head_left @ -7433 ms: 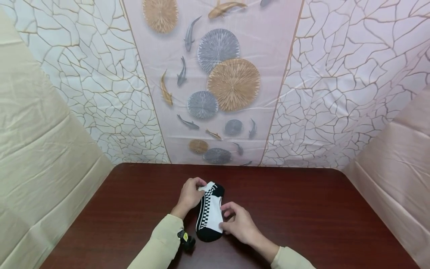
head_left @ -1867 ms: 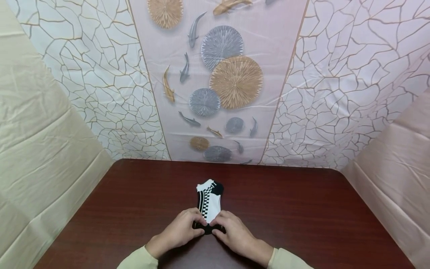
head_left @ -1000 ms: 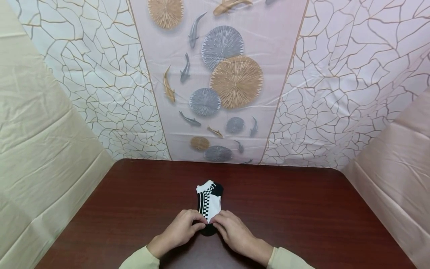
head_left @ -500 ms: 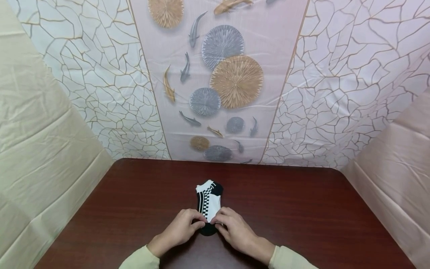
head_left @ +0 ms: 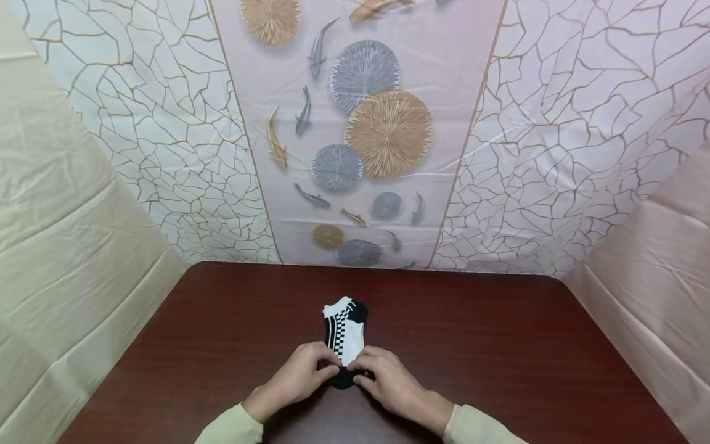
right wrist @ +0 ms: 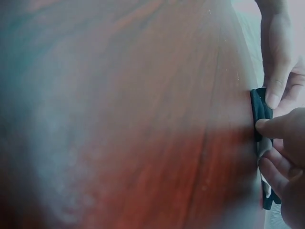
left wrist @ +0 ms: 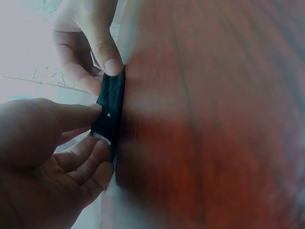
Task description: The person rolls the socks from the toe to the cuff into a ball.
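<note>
The left hand (head_left: 299,373) and the right hand (head_left: 391,385) pinch one sock (head_left: 352,339)

From my distant place, I see both grips at the black end (head_left: 342,378) of the sock, which is nearest to the wearer. The left hand comes from 8 o'clock and pinches the dark cloth between thumb and fingers. The right hand comes from 4 o'clock and pinches it likewise. In the left wrist view, the black cloth between them looks doubled or rolled; I cannot tell which.

The sock lies on the table (head_left: 471,327), toward 6 o'clock from the centre of my head view. Its white cuff (head_left: 336,308) points to 11 o'clock and its black heel (head_left: 359,311) to 1 o'clock. A checkered strip (head_left: 340,336) runs along it.

Pale sleeves (head_left: 233,425) cover the forearms, at 7 and 5 o'clock. Past the table's far edge, at 12 o'clock, a cloth backdrop (head_left: 388,132) shows printed fish and discs. Beige cloth (head_left: 72,246) hangs at 9 and 3 o'clock.
</note>
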The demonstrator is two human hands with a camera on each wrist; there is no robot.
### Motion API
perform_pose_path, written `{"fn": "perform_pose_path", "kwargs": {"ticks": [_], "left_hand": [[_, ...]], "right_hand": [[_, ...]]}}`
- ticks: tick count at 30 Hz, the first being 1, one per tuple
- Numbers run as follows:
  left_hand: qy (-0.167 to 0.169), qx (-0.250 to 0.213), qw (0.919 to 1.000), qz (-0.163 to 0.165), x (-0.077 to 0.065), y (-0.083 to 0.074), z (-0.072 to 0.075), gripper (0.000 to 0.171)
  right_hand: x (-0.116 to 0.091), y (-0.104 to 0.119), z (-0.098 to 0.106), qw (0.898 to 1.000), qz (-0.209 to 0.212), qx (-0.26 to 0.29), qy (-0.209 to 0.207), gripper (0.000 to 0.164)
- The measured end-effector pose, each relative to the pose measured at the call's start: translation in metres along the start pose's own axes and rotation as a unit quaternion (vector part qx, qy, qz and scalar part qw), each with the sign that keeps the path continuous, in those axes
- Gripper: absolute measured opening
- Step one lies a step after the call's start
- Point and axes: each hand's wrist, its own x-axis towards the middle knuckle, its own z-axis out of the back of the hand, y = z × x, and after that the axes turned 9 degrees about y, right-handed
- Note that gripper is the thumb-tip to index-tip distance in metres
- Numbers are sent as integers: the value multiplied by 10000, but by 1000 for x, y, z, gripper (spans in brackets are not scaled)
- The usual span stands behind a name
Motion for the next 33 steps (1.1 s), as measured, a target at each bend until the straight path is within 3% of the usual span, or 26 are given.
{"fn": "perform_pose_path", "kwargs": {"ticks": [11,23,28,33], "left_hand": [[-109,-240,9984,-495,-1,3,-3,17],[263,-293,9985,-390,-2,3,0,22],[260,-366,9986,-290,-1,1,2,19],[301,-533,9980,-178,0,2,2,17]], "right_hand": [[2,-1,5,9983,40,578,79,18],[7,0,12,9869,-671,1390,473,15],[9,0,15,9721,-975,2072,508,11],[9,1,17,9525,-1225,2781,219,14]]}}
